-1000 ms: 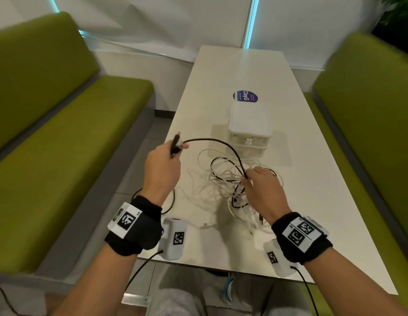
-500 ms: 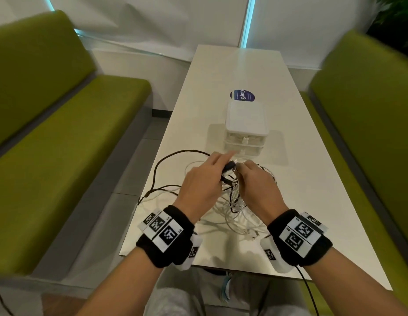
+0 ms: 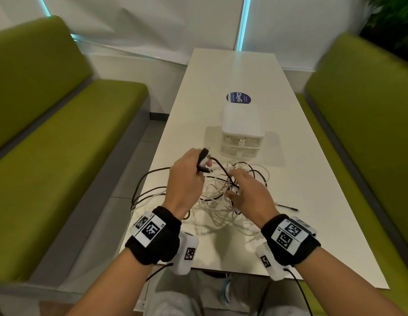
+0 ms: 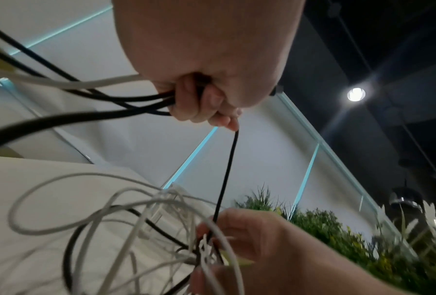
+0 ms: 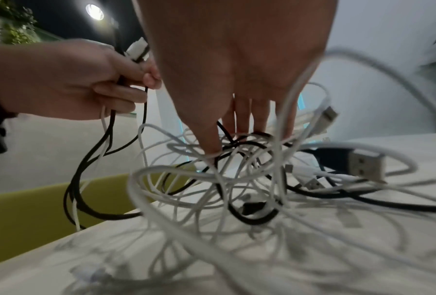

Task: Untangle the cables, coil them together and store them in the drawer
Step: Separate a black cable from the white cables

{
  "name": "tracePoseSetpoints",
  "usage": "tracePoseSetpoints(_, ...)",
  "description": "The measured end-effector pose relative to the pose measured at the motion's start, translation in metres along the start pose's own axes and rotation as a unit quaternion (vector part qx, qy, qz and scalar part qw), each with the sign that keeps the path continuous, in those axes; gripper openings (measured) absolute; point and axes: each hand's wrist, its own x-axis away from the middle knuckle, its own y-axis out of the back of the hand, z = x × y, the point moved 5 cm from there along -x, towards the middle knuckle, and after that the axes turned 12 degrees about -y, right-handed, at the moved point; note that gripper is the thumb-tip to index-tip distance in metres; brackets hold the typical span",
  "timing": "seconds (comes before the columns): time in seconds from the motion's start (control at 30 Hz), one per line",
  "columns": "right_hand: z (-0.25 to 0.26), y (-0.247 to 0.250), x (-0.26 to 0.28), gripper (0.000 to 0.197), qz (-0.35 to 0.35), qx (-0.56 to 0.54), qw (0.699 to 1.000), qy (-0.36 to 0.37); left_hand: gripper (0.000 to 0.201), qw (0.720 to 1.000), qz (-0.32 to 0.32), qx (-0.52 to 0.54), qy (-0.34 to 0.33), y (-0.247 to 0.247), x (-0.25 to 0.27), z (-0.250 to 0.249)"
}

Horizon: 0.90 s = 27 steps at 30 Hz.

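left hand (image 3: 186,176) grips black cables (image 5: 85,175); right hand (image 3: 249,192) reaches straight-fingered into the tangle (image 3: 223,201), fingertips hidden from the head view.

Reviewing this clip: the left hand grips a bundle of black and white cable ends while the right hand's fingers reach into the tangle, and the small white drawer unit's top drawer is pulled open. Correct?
Not quite. In the head view both drawers of the small white plastic drawer unit are closed. The rest holds: left hand grips the cable ends; right hand reaches into the tangle.

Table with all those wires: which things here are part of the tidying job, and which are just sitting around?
Part of the job:
- tangled cables
- black cable, gripped by the left hand
- right hand, fingers in the tangle
- drawer box

Just there:
- round blue sticker
- green benches
- white table
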Motion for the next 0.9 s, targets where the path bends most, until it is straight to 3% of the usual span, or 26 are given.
tracePoseSetpoints(0.1,-0.001,0.004,-0.006,0.049,-0.002,-0.002,1.0,-0.017,0.032,0.994,-0.075,0.078,0.016,0.014,-0.007,0.003)
tracePoseSetpoints(0.2,-0.005,0.004,-0.01,0.052,0.005,-0.018,0.999,-0.04,0.031,0.989,-0.106,0.103,0.016,0.022,-0.011,0.003)
tracePoseSetpoints(0.4,-0.004,-0.001,-0.013,0.039,0.001,-0.003,1.0,-0.023,0.023,0.965,-0.206,0.162,-0.014,0.038,0.0,-0.008)
tracePoseSetpoints(0.6,-0.006,-0.006,-0.012,0.046,0.073,-0.057,0.995,-0.028,0.026,0.968,-0.199,0.144,0.038,0.04,0.001,0.012)
tracePoseSetpoints(0.73,-0.007,-0.002,-0.012,0.017,0.008,-0.1,0.995,-0.022,0.025,0.96,-0.222,0.161,0.06,0.045,0.007,0.023)
tracePoseSetpoints(0.9,-0.007,0.002,-0.014,0.016,-0.03,-0.123,0.991,-0.038,0.023,0.979,-0.174,0.082,0.075,0.044,0.008,0.033)
